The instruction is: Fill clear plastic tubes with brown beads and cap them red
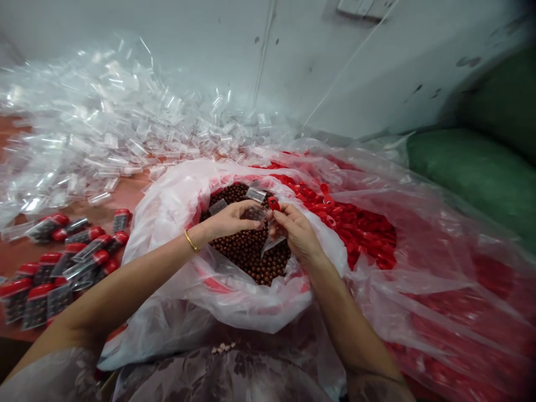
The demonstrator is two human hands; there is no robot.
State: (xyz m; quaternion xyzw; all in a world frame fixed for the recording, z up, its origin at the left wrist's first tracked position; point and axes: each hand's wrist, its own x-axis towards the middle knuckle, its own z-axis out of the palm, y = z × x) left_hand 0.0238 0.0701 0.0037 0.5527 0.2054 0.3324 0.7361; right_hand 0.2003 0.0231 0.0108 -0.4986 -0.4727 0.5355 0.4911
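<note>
Over a white plastic-lined bag full of brown beads, both hands meet near the middle. My left hand, with a gold bracelet at the wrist, is closed on a small clear container. My right hand pinches a red cap close beside the container's end. Below the right fingers a clear plastic piece hangs over the beads; what holds it is hard to tell. Two more clear containers lie on the beads.
Clear empty containers are heaped at the back left. Filled containers with red caps lie on the reddish table at left. Red caps fill a plastic bag at right, and a green sack stands behind it.
</note>
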